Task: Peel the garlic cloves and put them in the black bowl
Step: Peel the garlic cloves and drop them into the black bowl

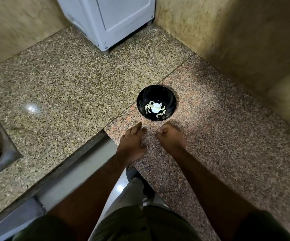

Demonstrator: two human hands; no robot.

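On the speckled surface (pixel 71 80), black bowl (pixel 141 94) holds peeled garlic cloves (pixel 161 115). Left hand (pixel 132 141) rests near it, fingers relaxed. Right hand (pixel 171 138) has fingers curled; whether they hold anything cannot be told.

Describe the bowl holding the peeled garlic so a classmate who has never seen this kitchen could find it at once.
Start at the white appliance in the corner of the granite counter. Come toward the person's hands; just beyond them sits the black bowl. It is the only dish there, round, glossy, with pale garlic cloves inside.
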